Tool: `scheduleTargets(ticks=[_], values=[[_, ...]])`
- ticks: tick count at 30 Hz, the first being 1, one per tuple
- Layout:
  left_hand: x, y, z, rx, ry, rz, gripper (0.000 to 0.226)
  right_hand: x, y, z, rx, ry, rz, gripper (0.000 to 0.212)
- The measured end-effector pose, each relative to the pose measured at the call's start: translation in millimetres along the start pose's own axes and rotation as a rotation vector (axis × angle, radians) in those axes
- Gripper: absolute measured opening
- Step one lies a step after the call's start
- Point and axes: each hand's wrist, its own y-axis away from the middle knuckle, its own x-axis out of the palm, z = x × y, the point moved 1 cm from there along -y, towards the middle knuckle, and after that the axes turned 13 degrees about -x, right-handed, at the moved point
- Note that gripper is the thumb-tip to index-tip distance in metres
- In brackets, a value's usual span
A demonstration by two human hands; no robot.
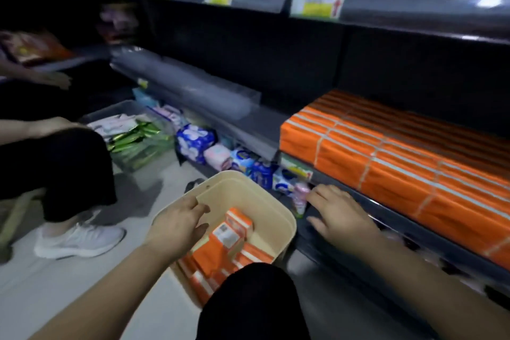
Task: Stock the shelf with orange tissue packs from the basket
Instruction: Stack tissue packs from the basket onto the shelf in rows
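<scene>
A cream basket (278, 208) stands on the floor in front of me and holds several orange tissue packs (233, 232). My left hand (179, 225) hovers over the basket's left side, fingers spread, just above the packs and holding nothing. My right hand (338, 215) rests open, palm down, on the front edge of the dark shelf (414, 229). On that shelf, to the right, lie tight rows of orange tissue packs (400, 163) with pale stripes.
Another person crouches at the left, with a black trouser leg (69, 168) and a white shoe (80, 239). A clear bin (143, 171) of green and white packets sits beyond. Blue and pink packs (196, 142) line the bottom shelf. My dark knee (254, 301) covers the basket's near corner.
</scene>
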Motion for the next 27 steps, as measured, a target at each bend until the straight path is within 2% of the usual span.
scheduleTargets(ticks=[8,13,17,23,27], values=[[84,-1,64,-0.113,0.088,0.129,0.037,97,-71,21,-0.027,-0.229,0.231,0.049],[131,-9,82,-0.143,0.153,0.195,0.035,175,-104,35,-0.062,-0.347,0.352,0.072],[161,-17,91,-0.164,0.187,0.19,0.032,221,-122,59,-0.032,-0.488,0.401,0.053],[178,-19,87,-0.183,0.12,0.082,0.033,284,-136,101,-0.011,-0.692,0.546,0.059],[183,-17,87,-0.218,0.171,0.055,0.03,313,-136,127,0.01,-0.778,0.668,0.053]])
